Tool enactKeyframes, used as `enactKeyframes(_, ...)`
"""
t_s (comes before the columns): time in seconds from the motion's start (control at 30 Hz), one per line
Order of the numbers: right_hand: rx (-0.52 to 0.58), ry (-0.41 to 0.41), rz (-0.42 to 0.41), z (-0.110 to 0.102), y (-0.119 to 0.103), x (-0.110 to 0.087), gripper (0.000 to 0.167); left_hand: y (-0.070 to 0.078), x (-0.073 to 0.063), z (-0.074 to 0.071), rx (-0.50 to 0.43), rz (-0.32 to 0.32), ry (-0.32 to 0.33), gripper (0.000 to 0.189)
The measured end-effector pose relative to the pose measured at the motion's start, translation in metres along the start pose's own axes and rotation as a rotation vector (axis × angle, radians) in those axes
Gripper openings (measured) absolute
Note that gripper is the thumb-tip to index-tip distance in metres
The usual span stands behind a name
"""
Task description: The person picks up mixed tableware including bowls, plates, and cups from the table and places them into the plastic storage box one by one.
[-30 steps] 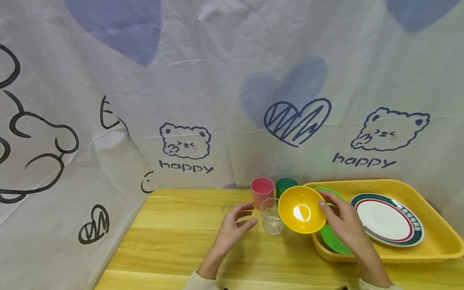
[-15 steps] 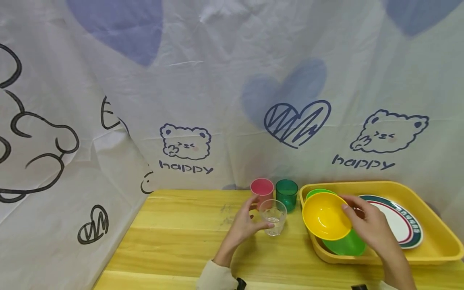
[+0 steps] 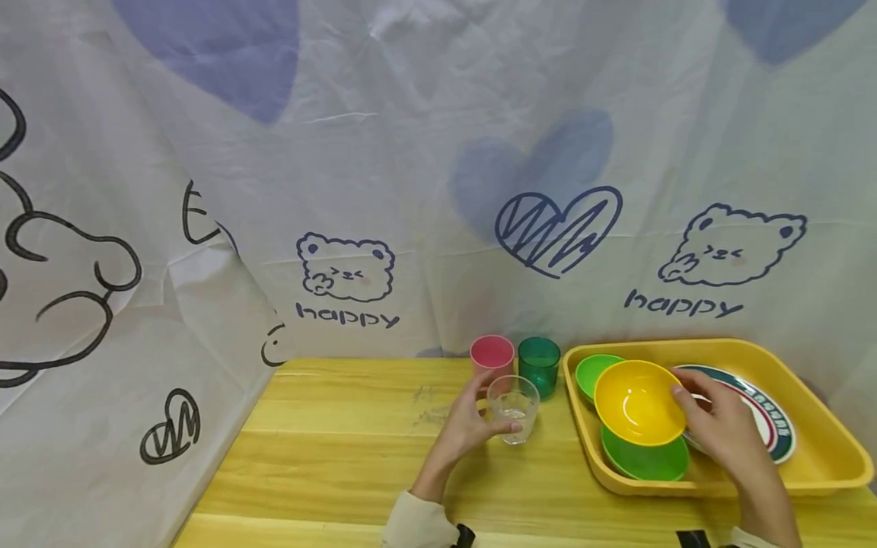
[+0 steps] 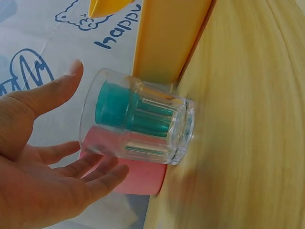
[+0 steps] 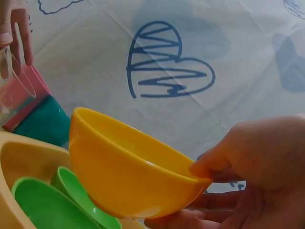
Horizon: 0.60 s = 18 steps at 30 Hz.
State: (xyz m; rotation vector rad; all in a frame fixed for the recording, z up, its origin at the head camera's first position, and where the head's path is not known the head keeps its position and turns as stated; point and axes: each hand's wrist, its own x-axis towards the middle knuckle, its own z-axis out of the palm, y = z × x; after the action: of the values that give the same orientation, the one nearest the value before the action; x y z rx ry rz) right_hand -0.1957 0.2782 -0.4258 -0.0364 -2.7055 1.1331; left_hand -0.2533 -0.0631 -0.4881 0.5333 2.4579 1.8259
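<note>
My right hand (image 3: 715, 418) pinches the rim of a yellow bowl (image 3: 633, 403), thumb on top and fingers beneath. In the right wrist view the yellow bowl (image 5: 128, 176) is tilted above the green dishes. My left hand (image 3: 467, 418) is spread beside a clear glass (image 3: 514, 411) that stands on the table. The left wrist view shows the thumb of the left hand (image 4: 47, 157) apart from the clear glass (image 4: 143, 119), its fingers on the other side near the wall; whether they touch is unclear. Behind the glass stand a pink cup (image 3: 492, 354) and a green cup (image 3: 539, 369).
A yellow tray (image 3: 836, 457) on the right holds a small green bowl (image 3: 592, 373), a larger green dish (image 3: 647, 460) and a white plate (image 3: 781, 426) with a dark green rim. Wooden tabletop (image 3: 329, 434) extends left. A printed cloth (image 3: 425, 152) hangs behind.
My right hand has carried the yellow bowl rightward from near the clear glass to over the tray. My left hand has moved right and up to the clear glass, fingers now around it.
</note>
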Motion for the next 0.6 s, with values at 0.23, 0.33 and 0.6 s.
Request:
enactKeyframes(0.23,-0.007,-0.051,0.046,-0.001,0.011,0.003,0.044,-0.003,0.0,0.004,-0.004,-0.014,0.042,0.081)
enactKeyframes(0.33,-0.032,-0.095,0.056,-0.002,0.015,0.005,0.044,-0.004,0.001,0.006,-0.008,-0.024,0.06,0.081)
enactKeyframes(0.6,-0.102,-0.138,0.035,0.0,0.024,0.008,0.041,-0.007,0.003,0.01,0.005,-0.034,0.074,0.079)
